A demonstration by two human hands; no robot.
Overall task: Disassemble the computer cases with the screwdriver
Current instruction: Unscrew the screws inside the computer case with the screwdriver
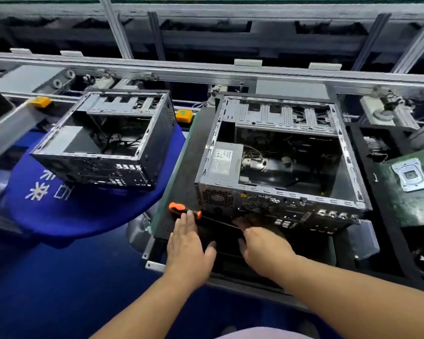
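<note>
Two hands: left hand point(187, 243) flat, fingertips touching one screwdriver point(184, 210); right hand point(263, 245) grip unclear; two computer cases point(279, 165).

bare matt metal case point(282, 162) – glossy orange plastic screwdriver handle point(179, 208)

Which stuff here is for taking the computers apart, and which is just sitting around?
For the job: screwdriver, near computer case, far computer case, left hand, right hand.
Just lying about: green circuit board, blue round stand, orange buttons.

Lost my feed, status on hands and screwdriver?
Left hand open, fingertips at screwdriver. Right hand at near case rear, grip unclear. Nothing blocking.
</note>
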